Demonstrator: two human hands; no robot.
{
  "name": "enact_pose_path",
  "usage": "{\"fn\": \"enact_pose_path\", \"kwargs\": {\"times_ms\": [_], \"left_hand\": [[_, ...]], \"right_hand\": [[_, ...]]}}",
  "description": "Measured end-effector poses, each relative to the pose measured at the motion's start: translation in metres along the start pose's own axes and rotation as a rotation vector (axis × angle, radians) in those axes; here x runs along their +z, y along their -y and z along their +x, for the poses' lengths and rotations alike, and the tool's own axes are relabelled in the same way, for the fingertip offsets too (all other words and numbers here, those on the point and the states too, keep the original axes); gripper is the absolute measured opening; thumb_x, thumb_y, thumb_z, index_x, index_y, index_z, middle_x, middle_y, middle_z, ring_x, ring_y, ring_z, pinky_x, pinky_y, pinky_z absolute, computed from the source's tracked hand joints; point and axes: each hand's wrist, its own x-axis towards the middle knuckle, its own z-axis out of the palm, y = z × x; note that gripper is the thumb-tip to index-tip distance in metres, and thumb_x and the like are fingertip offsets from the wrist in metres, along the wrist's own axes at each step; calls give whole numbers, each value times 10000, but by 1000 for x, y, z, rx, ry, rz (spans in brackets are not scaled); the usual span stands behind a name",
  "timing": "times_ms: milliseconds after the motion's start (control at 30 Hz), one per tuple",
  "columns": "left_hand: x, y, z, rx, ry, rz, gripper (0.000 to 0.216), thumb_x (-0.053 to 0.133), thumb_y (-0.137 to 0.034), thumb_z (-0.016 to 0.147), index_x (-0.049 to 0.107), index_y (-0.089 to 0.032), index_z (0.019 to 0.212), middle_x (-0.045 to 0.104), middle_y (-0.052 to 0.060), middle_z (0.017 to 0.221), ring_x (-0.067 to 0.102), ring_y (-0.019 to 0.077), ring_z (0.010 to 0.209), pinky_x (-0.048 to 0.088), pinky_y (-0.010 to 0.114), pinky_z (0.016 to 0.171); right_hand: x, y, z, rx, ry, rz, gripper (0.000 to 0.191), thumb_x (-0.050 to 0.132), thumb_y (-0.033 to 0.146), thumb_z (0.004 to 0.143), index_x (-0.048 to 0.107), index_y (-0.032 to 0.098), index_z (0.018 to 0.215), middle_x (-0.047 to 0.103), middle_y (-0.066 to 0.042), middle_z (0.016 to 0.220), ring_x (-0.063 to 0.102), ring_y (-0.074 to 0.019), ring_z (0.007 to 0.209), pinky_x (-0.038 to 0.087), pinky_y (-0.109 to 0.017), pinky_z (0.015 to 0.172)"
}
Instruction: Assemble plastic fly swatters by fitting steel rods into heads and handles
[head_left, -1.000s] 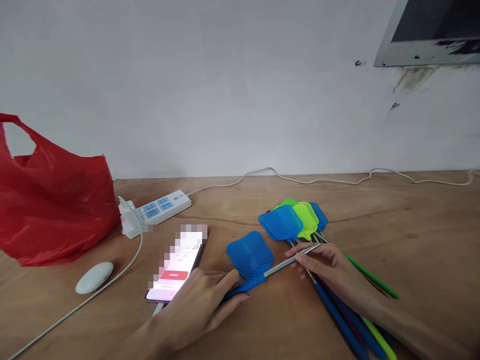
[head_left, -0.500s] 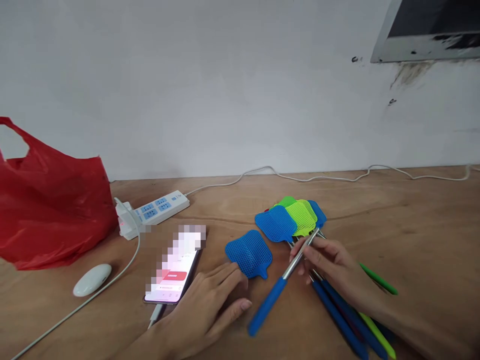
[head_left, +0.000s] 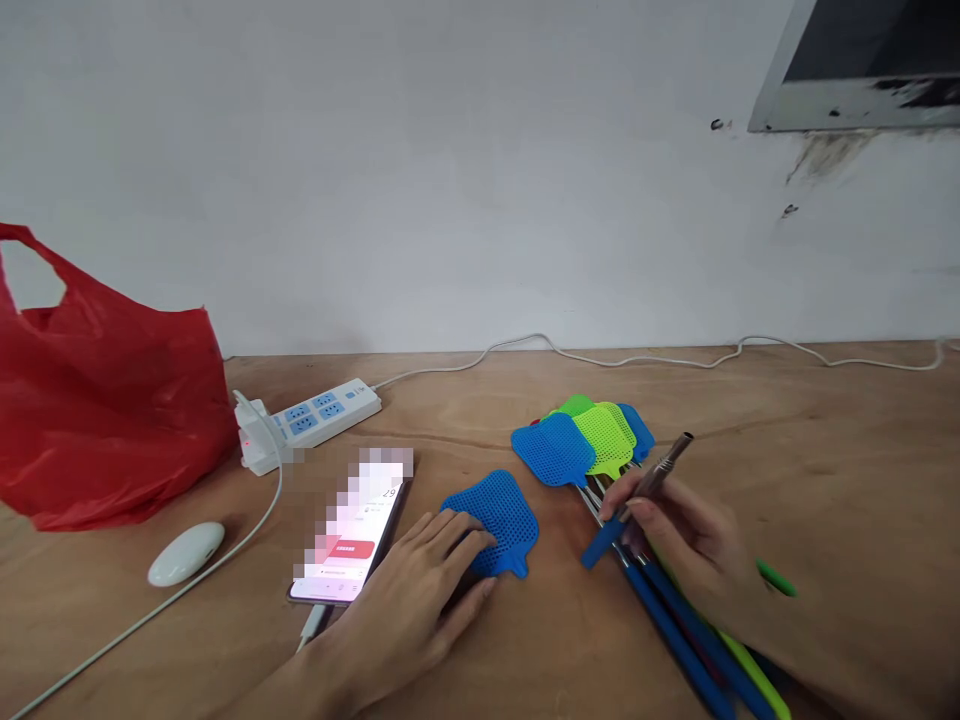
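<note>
My left hand [head_left: 427, 575] lies palm down, its fingers stretched out over the left side of a loose blue mesh fly swatter head [head_left: 504, 515]. The head's short neck points toward me. A detached swatter handle [head_left: 660, 475], a metal tube with a blue grip, is pinched in my right hand [head_left: 694, 545], tube end up and to the right. Under and beside that hand is a bundle of fly swatters with a blue head [head_left: 553, 448], a yellow-green head [head_left: 606, 438] and others overlapping. Their blue and green grips [head_left: 679, 635] fan toward me, partly hidden by my right forearm.
Left of my left hand lies a lit phone [head_left: 349, 540] on a charging cable. Farther left are a white oval case [head_left: 186, 553], a white power strip [head_left: 322, 415] and a red plastic bag [head_left: 112, 410]. A thin cord [head_left: 637, 359] runs along the wall.
My right hand has shifted right and turned the handle, whose blue grip now sits closer to the fingers. My left fingers have moved farther onto the loose blue head, which has shifted slightly.
</note>
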Motion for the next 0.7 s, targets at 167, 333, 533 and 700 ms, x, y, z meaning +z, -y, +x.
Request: {"fn": "enact_pose_path", "kwargs": {"times_ms": [167, 333, 533, 700], "left_hand": [[5, 5, -2, -36, -80, 28, 303, 550, -329, 958, 551, -226, 1243, 575, 117, 1317, 576, 329, 1194, 496, 552, 1013], [10, 9, -5, -103, -127, 28, 491, 586, -415, 939, 447, -232, 1373, 441, 157, 1488, 484, 374, 1328, 481, 580, 1039], [10, 7, -5, -179, -77, -24, 392, 615, -458, 913, 522, -203, 1197, 471, 178, 1445, 483, 396, 1313, 485, 603, 1004], [8, 7, -1, -231, -87, -61, 347, 692, -448, 836, 533, -205, 1025, 579, 106, 1101, 607, 315, 986, 545, 510, 809]], "right_hand": [[0, -2, 5, 91, 152, -108, 242, 508, 441, 996, 640, 238, 1014, 684, -44, 900, 585, -161, 644, 488, -282, 568], [3, 0, 9, 159, 213, -89, 303, 481, 487, 998, 627, 225, 1038, 665, -43, 900, 599, -170, 707, 475, -275, 582], [3, 1, 5, 214, 132, -122, 349, 478, 518, 993, 649, 218, 1044, 439, 47, 629, 424, -134, 559, 337, -271, 530], [5, 2, 5, 169, 152, -199, 377, 503, 534, 969, 699, 212, 965, 421, 34, 630, 363, -136, 551, 274, -284, 516]]}}
